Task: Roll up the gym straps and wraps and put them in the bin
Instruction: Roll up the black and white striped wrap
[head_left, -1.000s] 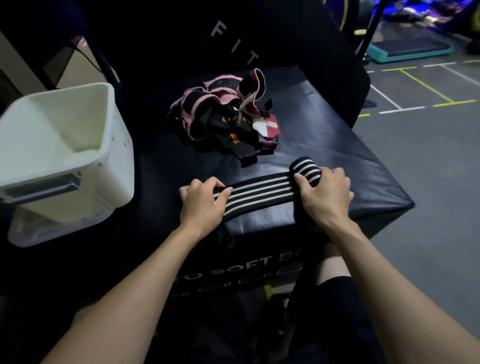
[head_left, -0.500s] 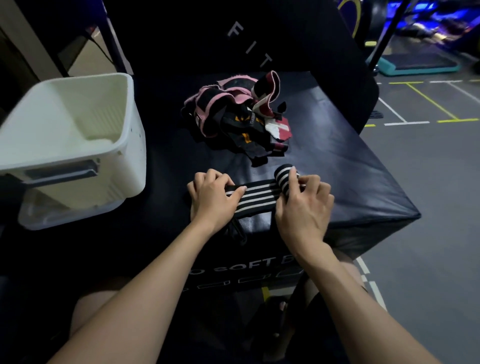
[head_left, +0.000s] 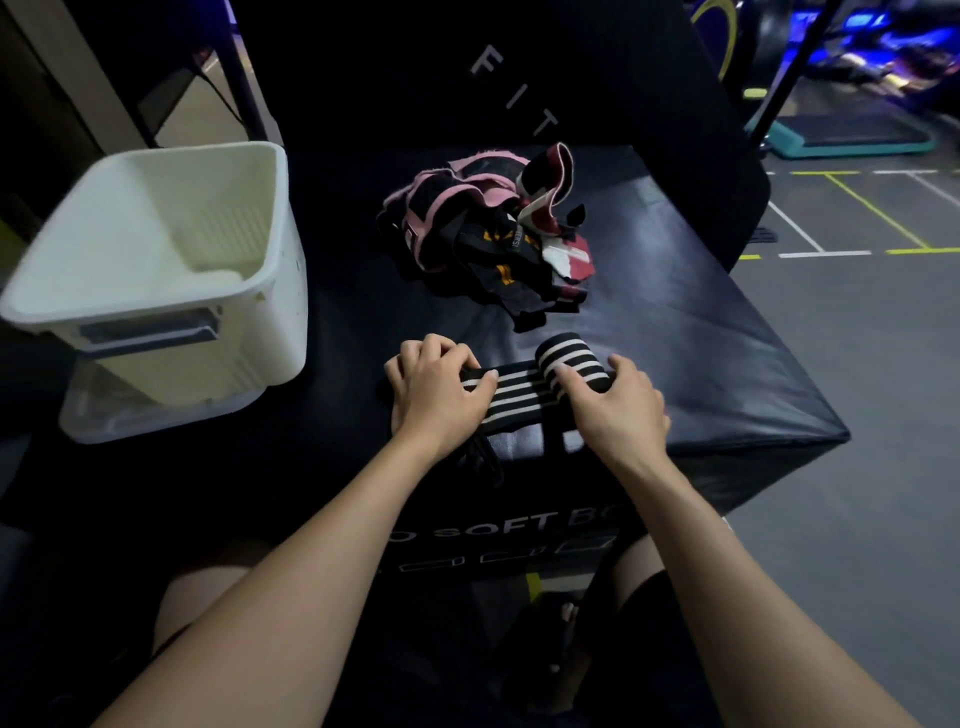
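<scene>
White bin (head_left: 249, 291) apparently bare inside, well left of striped wrap (head_left: 519, 395).

Black wrap (head_left: 524, 389) with white stripes; white bin (head_left: 249, 332); pink, black, maroon-and-white strap pile (head_left: 483, 239); black box (head_left: 675, 322)

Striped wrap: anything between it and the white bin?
Nothing visible. The striped wrap, held by the left hand and right hand, has bare black box top between it and the open white bin.
</scene>
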